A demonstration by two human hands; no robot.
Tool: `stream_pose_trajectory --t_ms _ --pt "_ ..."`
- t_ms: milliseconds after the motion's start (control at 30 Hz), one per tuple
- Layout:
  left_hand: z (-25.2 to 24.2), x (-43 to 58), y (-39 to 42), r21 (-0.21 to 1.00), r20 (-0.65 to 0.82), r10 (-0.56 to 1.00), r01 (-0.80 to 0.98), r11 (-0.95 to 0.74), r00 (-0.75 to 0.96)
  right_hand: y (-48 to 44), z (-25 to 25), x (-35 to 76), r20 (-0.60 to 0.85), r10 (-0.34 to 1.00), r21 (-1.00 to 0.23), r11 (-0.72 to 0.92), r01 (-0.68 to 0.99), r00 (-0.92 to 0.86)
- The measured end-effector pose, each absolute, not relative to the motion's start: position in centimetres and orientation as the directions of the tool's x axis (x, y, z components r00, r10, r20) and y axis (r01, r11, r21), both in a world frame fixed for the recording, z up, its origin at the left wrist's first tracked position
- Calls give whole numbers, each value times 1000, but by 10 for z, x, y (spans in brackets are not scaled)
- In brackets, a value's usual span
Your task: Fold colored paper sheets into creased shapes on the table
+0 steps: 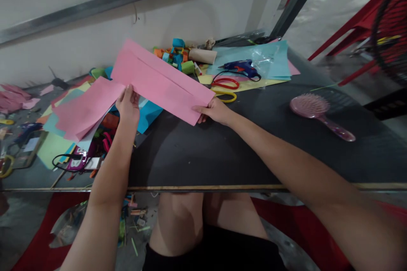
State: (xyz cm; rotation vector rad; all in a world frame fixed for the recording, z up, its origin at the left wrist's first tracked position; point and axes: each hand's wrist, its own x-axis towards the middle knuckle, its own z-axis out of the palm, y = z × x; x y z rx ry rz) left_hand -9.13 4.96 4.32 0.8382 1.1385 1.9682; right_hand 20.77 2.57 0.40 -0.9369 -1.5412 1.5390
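Note:
A folded pink paper sheet (160, 78) is held up over the dark table (222, 152). My left hand (127, 105) pinches its near left edge. My right hand (213, 110) pinches its near right corner. The sheet is long, with a crease running along its length. More pink paper (84, 110) lies on the table to the left, under and behind my left hand.
Coloured paper sheets (55, 135) pile at the left. Red and yellow scissors (224, 89), a blue glue gun (241, 68), a cardboard tube (202, 56) and paper rings (176, 55) lie at the back. A pink hairbrush (318, 112) rests at the right. Red chairs (365, 21) stand beyond.

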Motion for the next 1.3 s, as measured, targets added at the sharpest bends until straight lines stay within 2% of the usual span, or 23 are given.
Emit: stream_pose_trajectory --t_ms 233,600,767,900,1000,1133,1233,1300 --pt "49 -106 50 890 216 798 -223 -398 -562 40 2 230 -61 877 -998 -38 58 -478" --pt "61 -100 45 882 118 749 -278 -381 -652 39 1 230 -44 858 -996 1 88 -512" --pt "56 -110 49 906 145 758 -223 -360 -636 41 0 231 -61 860 -991 7 130 -507" --pt "51 -112 52 901 146 771 -238 -362 -619 41 0 231 -45 872 -995 6 102 -487" --pt "48 -97 49 915 120 849 -274 -295 -514 39 -1 228 -15 899 -998 10 55 -437" --pt "38 -56 34 972 30 976 -223 -79 -217 36 -1 220 28 936 -1000 30 2 -350" --pt "28 -27 18 990 -25 999 -139 31 43 31 2 212 62 951 -998 57 -26 -303" --pt "23 -15 11 994 -23 996 -101 32 87 27 4 207 73 954 -997 64 -40 -292"
